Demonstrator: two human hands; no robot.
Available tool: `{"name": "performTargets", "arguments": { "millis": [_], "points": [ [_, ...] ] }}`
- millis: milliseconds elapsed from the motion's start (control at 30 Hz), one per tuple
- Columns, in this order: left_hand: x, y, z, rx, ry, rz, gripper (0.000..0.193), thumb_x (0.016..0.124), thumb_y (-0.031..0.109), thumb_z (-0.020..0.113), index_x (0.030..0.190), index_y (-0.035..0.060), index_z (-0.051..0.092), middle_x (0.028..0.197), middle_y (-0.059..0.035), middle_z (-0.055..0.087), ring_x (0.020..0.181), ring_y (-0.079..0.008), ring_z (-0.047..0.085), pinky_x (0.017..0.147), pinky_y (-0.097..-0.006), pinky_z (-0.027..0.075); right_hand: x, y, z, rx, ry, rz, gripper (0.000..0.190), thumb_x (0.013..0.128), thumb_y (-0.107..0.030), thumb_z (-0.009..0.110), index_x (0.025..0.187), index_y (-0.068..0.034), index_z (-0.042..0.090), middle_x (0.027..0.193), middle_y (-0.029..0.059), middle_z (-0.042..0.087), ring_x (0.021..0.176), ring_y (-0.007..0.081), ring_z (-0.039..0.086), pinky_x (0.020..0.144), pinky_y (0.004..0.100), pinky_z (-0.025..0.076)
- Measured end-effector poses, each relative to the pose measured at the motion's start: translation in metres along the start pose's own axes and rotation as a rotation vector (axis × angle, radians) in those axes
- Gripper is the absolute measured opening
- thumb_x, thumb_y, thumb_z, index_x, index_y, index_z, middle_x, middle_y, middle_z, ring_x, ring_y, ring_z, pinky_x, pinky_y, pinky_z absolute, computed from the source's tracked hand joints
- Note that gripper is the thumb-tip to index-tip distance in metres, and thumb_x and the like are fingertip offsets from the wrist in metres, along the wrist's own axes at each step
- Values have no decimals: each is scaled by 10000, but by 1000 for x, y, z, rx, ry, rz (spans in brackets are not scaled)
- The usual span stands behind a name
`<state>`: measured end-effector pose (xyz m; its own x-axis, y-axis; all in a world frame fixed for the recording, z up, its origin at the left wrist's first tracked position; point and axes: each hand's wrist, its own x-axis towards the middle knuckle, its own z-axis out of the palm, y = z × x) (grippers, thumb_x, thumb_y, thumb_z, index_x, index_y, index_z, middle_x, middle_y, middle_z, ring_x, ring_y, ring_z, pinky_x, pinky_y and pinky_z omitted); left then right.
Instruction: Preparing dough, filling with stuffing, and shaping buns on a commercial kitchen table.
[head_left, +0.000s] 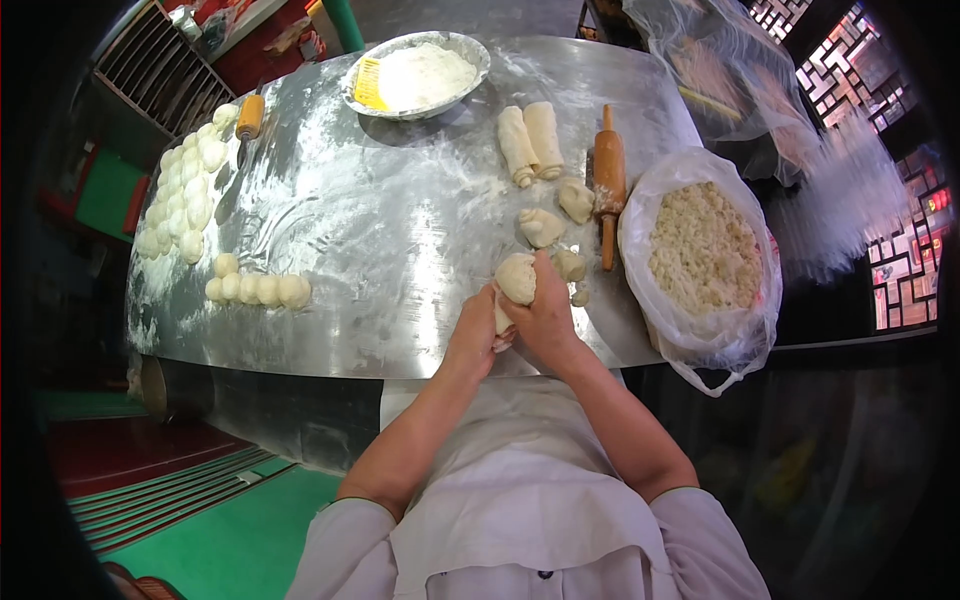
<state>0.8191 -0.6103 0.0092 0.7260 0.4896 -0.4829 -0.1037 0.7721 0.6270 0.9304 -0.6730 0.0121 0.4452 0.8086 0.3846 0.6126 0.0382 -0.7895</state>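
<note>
Near the front edge of the steel table (360, 247), both my hands grip one piece of dough (516, 278). My left hand (474, 330) wraps its lower part, and my right hand (546, 315) closes around its rounded top from the right. Part of the dough is hidden by my fingers. Just beyond my hands lie a pale dough lump (541, 227) and another lump (576, 200). A smaller dough piece (568, 265) and a tiny bit of dough (580, 298) sit beside my right hand. Two rolled dough logs (529, 144) lie side by side farther back.
A wooden rolling pin (610, 172) lies left of a plastic bag of crumbly filling (705, 247). A metal bowl of flour (427, 75) holds a yellow scraper (369, 84). At left are several dough balls (259, 289), more floured balls (184, 195) and a wooden-handled tool (250, 116).
</note>
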Motion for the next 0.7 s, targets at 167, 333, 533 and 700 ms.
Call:
{"name": "performTargets", "arguments": {
  "millis": [167, 333, 533, 700],
  "points": [
    [4, 6, 18, 448, 8, 204, 345, 1048, 318, 408, 960, 66, 626, 739, -24, 610, 589, -108, 541, 515, -245, 415, 43, 38, -38, -206, 144, 30, 529, 777, 8, 682, 1254, 20, 453, 1108, 220, 581, 1026, 416, 572, 890, 452, 461],
    [36, 34, 38, 897, 7, 481, 317, 1012, 227, 482, 1221, 49, 640, 1084, -42, 684, 979, -133, 592, 905, -268, 449, 32, 29, -68, -288, 234, -153, 471, 795, 68, 624, 1247, 21, 501, 1215, 212, 554, 1105, 421, 537, 938, 454, 460],
    [114, 104, 19, 1018, 252, 662, 394, 894, 181, 640, 1265, 53, 606, 1168, -109, 635, 955, -204, 607, 858, -339, 493, -27, 34, -58, -222, -16, -203, 402, 767, 60, 680, 1157, 1, 604, 1312, 182, 531, 1223, 372, 508, 971, 443, 460],
    [182, 108, 17, 1396, 356, 702, 627, 826, 253, 720, 1388, 90, 493, 1364, -215, 468, 1159, -341, 533, 963, -420, 472, -20, 26, -54, -448, -118, -82, 441, 741, 7, 729, 1167, -63, 643, 1441, 169, 448, 1316, 403, 430, 1035, 453, 420]
  ]
}}
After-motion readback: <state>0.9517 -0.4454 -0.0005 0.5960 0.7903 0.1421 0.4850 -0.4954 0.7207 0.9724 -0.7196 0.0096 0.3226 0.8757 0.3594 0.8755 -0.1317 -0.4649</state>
